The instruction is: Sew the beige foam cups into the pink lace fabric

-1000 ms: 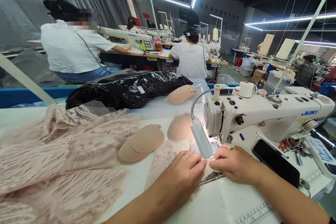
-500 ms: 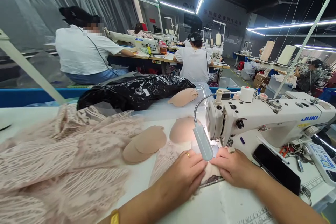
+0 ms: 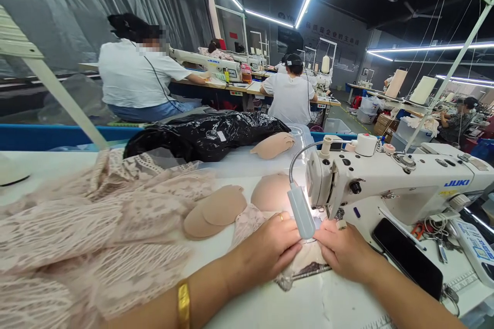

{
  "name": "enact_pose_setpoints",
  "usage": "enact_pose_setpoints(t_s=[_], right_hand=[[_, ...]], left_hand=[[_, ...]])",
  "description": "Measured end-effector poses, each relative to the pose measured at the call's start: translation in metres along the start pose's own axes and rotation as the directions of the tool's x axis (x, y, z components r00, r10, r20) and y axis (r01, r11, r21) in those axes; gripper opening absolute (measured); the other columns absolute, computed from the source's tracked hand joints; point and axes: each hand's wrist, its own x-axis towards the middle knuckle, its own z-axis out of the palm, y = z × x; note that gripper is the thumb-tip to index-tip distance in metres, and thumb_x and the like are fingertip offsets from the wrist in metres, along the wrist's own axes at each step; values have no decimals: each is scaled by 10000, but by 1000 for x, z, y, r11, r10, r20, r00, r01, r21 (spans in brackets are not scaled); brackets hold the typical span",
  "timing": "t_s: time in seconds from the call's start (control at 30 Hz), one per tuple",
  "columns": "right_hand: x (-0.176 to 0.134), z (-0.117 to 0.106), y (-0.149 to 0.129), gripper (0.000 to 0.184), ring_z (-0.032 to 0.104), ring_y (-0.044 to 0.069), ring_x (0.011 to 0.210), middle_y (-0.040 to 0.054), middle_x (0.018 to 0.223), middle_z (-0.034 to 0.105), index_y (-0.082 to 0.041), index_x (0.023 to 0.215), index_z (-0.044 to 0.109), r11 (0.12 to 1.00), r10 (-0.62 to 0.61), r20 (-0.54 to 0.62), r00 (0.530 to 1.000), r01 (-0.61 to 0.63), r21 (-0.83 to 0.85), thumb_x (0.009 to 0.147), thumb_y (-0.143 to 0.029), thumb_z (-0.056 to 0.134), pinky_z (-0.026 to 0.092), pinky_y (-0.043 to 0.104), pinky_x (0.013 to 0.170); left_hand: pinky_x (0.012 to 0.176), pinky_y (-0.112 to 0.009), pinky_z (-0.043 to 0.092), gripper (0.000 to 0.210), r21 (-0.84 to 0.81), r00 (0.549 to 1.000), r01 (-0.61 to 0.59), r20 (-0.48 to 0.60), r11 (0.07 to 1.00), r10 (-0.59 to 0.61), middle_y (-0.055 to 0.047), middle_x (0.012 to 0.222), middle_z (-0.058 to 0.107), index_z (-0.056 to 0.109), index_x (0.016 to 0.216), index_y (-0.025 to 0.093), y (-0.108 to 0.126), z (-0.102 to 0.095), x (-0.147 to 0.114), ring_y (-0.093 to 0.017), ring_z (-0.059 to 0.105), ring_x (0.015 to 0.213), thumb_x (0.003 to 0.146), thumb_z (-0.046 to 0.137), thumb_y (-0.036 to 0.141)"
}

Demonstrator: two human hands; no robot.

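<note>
My left hand (image 3: pixel 276 244) bends over a pale beige fabric piece (image 3: pixel 306 259) at the sewing machine (image 3: pixel 389 177), fingers closed on its left side. From the right, my right hand (image 3: pixel 343 249) pinches the same piece close to the needle area. A dark lace edge shows on the fabric's near side. The grey lamp head (image 3: pixel 301 213) hangs over my fingertips and hides part of the work and the presser foot. Pinkish lace (image 3: pixel 247 221) lies just beyond my left hand, with a beige moulded cup (image 3: pixel 270 193) behind it.
Pink lace fabric (image 3: pixel 88 231) is heaped on the left, beside stacked beige cups (image 3: pixel 224 208). A black plastic bag (image 3: pixel 208 136) lies behind. On the right are a phone (image 3: pixel 409 257) and small tools (image 3: pixel 440 247). Several people sit at machines farther off.
The view has shifted slightly. My left fingers have drawn back a little to the left, and more of the fabric's dark near edge shows. Both hands stay at the machine.
</note>
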Motion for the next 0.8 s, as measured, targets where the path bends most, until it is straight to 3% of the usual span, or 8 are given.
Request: enact_pose_setpoints(t_s=[0.23,0.43,0.57,0.63,0.7,0.73,0.77,0.8], right_hand=[[-1,-2,0,273,535,201,746,18,852,626,-260,1055,702,1000,16,-16,1000,-15,10,951,-53,559,395,291,695],[-3,2,5,279,556,201,742,27,857,653,-258,1092,708,998,24,-50,998,-22,53,960,-72,546,412,293,684],[1,-3,-11,180,607,210,797,45,878,691,-229,1030,694,943,145,-49,988,-123,308,1005,-166,526,450,318,720],[6,-9,-30,138,630,198,785,22,876,696,-229,1118,655,745,305,89,948,-296,598,1030,-279,561,474,310,707],[14,-12,-54,305,650,189,766,-14,848,683,-231,1233,591,384,409,268,872,-431,817,985,-392,665,498,300,694],[17,-13,-65,419,657,189,756,-32,820,667,-228,1273,568,218,434,328,839,-451,865,938,-423,728,509,301,696],[19,-12,-77,513,659,190,749,-51,786,641,-224,1298,560,97,457,358,814,-446,890,886,-429,787,517,305,706],[21,-11,-87,579,651,185,737,-69,753,611,-223,1315,565,23,484,362,797,-425,905,839,-415,834,521,306,717]], left_hand=[[745,-377,402,194,58,997,79,2,995,-79,-50,849,656,629,845,208,-6,9,6,-234,517,758,983,506,148],[762,-393,430,190,110,985,168,32,980,-172,-90,931,679,617,855,198,-4,6,13,-281,593,847,927,502,65],[719,-358,485,240,62,982,189,17,980,-190,-79,890,687,616,923,185,-5,-6,3,-248,619,778,897,450,14],[750,-350,514,293,37,984,175,8,984,-175,-72,922,711,641,1008,192,9,-14,-12,-240,646,813,948,409,24],[874,-363,541,307,-80,984,173,-33,982,-176,-74,1074,754,676,1135,236,38,-17,-34,-246,692,983,1009,443,79],[972,-393,530,288,-225,978,183,-54,957,-200,-75,1196,757,695,1201,280,56,-15,-46,-265,691,1114,1035,508,136],[1017,-416,522,231,-431,946,229,-112,873,-304,-79,1232,761,704,1224,300,75,-12,-59,-285,689,1167,1036,598,217],[1013,-412,536,195,-668,903,269,-77,694,-423,-85,1183,777,718,1200,293,95,-7,-70,-288,710,1129,1006,705,313]])
